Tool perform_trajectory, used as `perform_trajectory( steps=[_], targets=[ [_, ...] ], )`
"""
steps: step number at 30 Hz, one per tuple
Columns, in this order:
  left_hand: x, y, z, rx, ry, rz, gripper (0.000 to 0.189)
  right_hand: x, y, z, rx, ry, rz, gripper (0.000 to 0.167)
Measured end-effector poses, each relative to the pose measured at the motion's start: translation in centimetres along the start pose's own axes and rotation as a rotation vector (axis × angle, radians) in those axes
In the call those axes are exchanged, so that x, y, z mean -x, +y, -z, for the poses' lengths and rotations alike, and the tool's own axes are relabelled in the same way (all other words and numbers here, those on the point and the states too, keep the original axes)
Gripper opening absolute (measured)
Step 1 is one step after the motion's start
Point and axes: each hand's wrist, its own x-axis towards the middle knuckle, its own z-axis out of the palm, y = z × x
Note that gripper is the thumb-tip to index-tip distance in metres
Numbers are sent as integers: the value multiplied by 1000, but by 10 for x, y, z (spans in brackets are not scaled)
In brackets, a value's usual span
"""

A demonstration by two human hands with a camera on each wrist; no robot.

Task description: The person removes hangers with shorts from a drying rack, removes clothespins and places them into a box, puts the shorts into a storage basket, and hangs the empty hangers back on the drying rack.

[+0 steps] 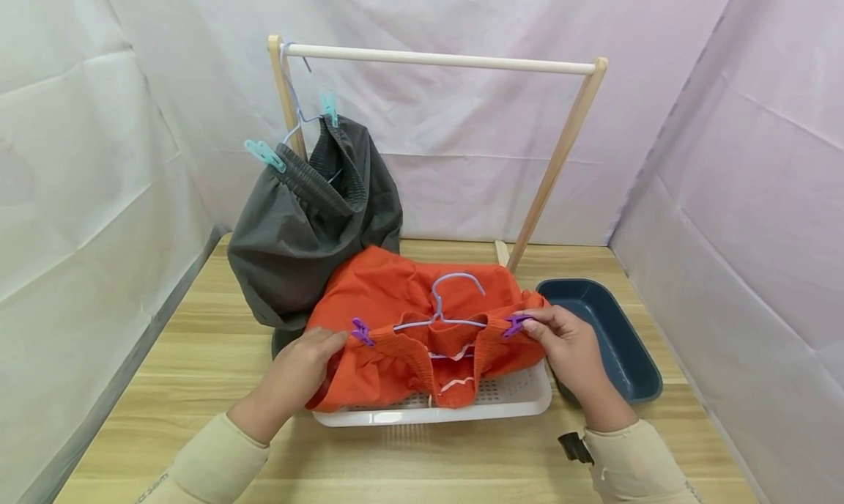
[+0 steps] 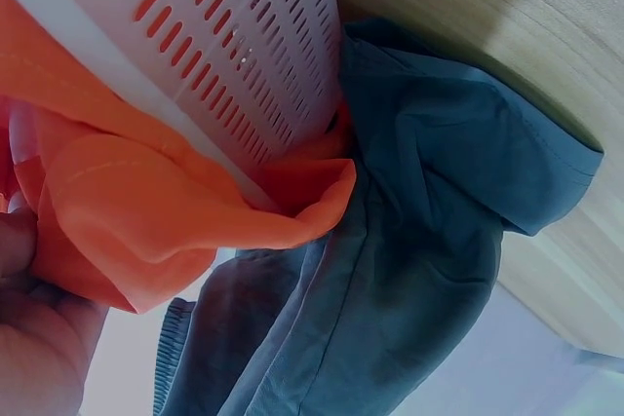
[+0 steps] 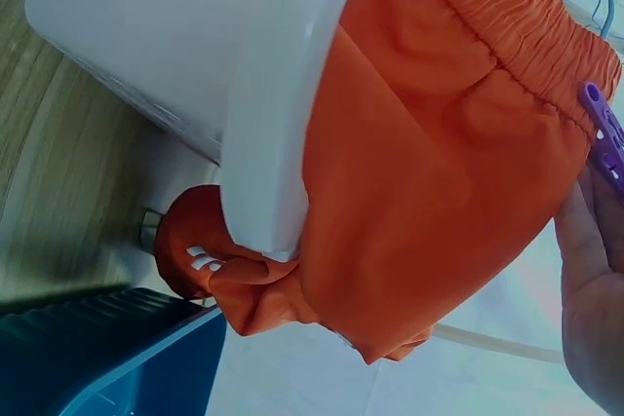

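Note:
A pair of orange pants (image 1: 389, 284) with a gathered elastic waistband lies over a white basket (image 1: 422, 416). A lilac hanger (image 1: 438, 310) sits in its waist, hook upward. Purple clothespins clip the waistband near both ends, the left clothespin (image 1: 362, 332) and the right clothespin (image 1: 514, 324). My left hand (image 1: 306, 361) grips the orange cloth just left of the left clothespin; in the left wrist view its fingers (image 2: 44, 323) curl at the fabric. My right hand (image 1: 567, 343) pinches the right clothespin at the waistband corner, its fingertips partly hidden.
Grey pants (image 1: 297, 225) hang from another hanger at the left end of a rack (image 1: 442, 59), held by light-blue clothespins (image 1: 265, 154). A dark blue tub (image 1: 609, 335) stands right of the basket. Fabric walls surround the wooden table (image 1: 198, 401).

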Motion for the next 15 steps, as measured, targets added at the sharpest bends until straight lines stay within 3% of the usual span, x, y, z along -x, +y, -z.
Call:
perform_trajectory(
  steps=[4, 7, 15],
  targets=[
    [0, 0, 0, -5, 0, 3, 32, -2, -1, 2, -131, -4, -46, 16],
    [0, 0, 0, -8, -4, 8, 31, -4, -3, 4, -162, 7, -74, 17],
    [-1, 1, 1, -3, -4, 9, 30, -8, -1, 10, -30, 35, -64, 16]
  ],
)
